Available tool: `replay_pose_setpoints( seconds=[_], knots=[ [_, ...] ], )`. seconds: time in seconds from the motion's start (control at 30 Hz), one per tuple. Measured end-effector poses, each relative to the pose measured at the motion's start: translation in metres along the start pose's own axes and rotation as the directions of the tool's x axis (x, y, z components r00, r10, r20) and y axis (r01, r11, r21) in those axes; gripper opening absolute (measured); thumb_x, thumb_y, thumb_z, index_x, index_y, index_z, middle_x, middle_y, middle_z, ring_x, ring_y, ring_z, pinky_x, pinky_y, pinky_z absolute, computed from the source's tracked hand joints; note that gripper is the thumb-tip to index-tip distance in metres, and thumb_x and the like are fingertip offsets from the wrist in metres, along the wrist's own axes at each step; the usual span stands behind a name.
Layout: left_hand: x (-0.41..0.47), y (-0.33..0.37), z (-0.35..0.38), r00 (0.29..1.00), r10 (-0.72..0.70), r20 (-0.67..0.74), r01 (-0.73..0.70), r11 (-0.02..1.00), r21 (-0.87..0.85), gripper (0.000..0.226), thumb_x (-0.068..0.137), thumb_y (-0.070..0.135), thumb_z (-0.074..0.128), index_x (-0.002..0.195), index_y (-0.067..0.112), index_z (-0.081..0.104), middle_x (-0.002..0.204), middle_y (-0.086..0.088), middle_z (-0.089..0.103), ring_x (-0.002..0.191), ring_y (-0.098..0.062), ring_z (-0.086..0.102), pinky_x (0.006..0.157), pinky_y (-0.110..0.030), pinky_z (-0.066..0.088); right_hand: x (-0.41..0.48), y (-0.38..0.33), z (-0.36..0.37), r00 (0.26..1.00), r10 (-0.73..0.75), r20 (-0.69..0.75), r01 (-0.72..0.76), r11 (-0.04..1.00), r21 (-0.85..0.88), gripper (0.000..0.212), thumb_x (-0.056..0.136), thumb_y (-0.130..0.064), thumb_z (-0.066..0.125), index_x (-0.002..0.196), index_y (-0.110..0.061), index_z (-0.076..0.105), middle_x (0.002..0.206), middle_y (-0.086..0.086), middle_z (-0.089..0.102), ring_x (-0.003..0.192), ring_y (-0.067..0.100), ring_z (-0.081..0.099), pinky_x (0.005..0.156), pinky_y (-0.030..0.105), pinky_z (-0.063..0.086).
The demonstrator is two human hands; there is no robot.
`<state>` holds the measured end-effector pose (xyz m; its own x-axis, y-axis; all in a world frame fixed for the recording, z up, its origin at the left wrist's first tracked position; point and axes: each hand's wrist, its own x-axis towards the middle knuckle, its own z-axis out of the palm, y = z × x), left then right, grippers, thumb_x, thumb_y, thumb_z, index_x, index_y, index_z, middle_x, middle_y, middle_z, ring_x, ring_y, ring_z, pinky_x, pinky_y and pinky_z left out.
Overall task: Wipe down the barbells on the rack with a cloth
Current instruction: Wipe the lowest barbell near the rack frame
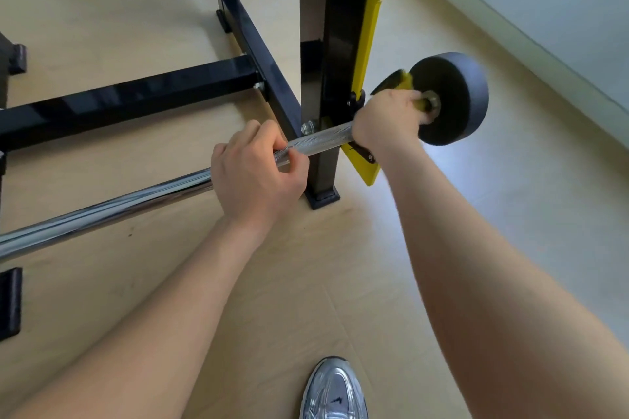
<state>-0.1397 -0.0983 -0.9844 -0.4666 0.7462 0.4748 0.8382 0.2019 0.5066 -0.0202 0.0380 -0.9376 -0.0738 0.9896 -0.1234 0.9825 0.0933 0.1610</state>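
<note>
Pale wood floor [510, 248] runs to a white wall [561, 27] far right. Our left hand [255, 173] curls round the chrome bar [102, 211] low on the black rack [337, 44]; our right hand [388, 119] grips a yellow cloth [405, 80] on it beside the plate [452, 99]

Pale wood-look floor [340, 265] spread beneath and all around the left fingers [272, 139] and the right fingers [405, 102]. Its board seams [335, 309] ran below both sets of fingers, towards the bottom edge of the view. A small dark mark [129, 234] sat on the boards well to the left of, and lower than, the left fingers. Far below the fingers, between the two sets, the toe of a silver metallic sneaker [335, 391] pointed up, cut off by the frame. A small dark logo showed on it. Right of the right fingers, daylight glared on the boards. Beyond that a pale skirting strip [531, 54] ran diagonally along the foot of a whitish wall [561, 10].
</note>
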Motion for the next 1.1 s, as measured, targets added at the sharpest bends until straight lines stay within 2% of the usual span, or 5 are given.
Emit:
replay_pose_setpoints(
  seconds=[0.2,0.47,0.73,0.93,1.1],
  knots=[
    [0.002,-0.002,-0.003,0.999,0.003,0.05,-0.002,1.0,-0.019,0.017,0.084,0.034,0.058,0.073,0.024,0.048,0.068,0.009,0.048,0.062,-0.011,0.043,0.066,-0.029,0.032,-0.007,0.004,0.0,0.998,-0.067,-0.018,0.068,0.916,0.394,0.026,0.099,-0.02,0.059,0.119,-0.003,0.056,0.106,0.013,0.057,0.087,0.026,0.058,0.065,0.031,0.048],
    [0.003,-0.002,-0.011,0.996,0.026,0.087,-0.023,0.999,-0.033,0.013,0.08,0.032,0.057,0.074,0.025,0.048,0.074,0.009,0.054,0.064,-0.014,0.046,0.055,-0.024,0.027,0.01,0.051,0.009,0.956,0.195,0.22,-0.252,0.163,0.954,0.034,0.112,-0.035,0.038,0.141,-0.031,0.057,0.107,0.0,0.062,0.096,0.016,0.065,0.083,0.033,0.06],
    [0.002,-0.013,-0.023,0.98,0.083,0.181,-0.068,0.994,-0.087,0.005,0.086,0.02,0.064,0.087,0.025,0.064,0.085,0.012,0.062,0.072,-0.01,0.054,0.056,-0.018,0.034,-0.034,0.021,-0.02,0.99,-0.025,-0.142,0.079,0.917,0.39,0.014,0.099,-0.017,0.064,0.112,-0.013,0.059,0.1,0.006,0.056,0.085,0.027,0.057,0.068,0.039,0.047],
    [-0.007,-0.039,-0.051,0.898,0.19,0.396,-0.232,0.971,0.059,0.064,0.078,0.02,0.076,0.139,0.023,0.058,0.132,0.003,0.066,0.118,-0.021,0.061,0.103,-0.035,0.045,-0.093,-0.047,0.015,0.845,0.008,-0.535,0.405,0.644,0.649,0.031,0.097,-0.025,0.045,0.124,-0.009,0.045,0.111,0.013,0.044,0.096,0.031,0.046,0.072,0.041,0.045],
    [-0.019,-0.073,-0.063,0.946,0.015,0.325,-0.193,0.83,0.523,0.035,0.073,0.024,0.078,0.096,0.012,0.055,0.084,-0.009,0.063,0.079,-0.034,0.059,0.073,-0.043,0.046,-0.137,-0.083,0.063,0.803,-0.149,-0.576,0.527,0.628,0.572,0.028,0.095,-0.001,0.057,0.123,0.002,0.056,0.128,0.019,0.039,0.106,0.033,0.057,0.084,0.04,0.056]
  ],
)
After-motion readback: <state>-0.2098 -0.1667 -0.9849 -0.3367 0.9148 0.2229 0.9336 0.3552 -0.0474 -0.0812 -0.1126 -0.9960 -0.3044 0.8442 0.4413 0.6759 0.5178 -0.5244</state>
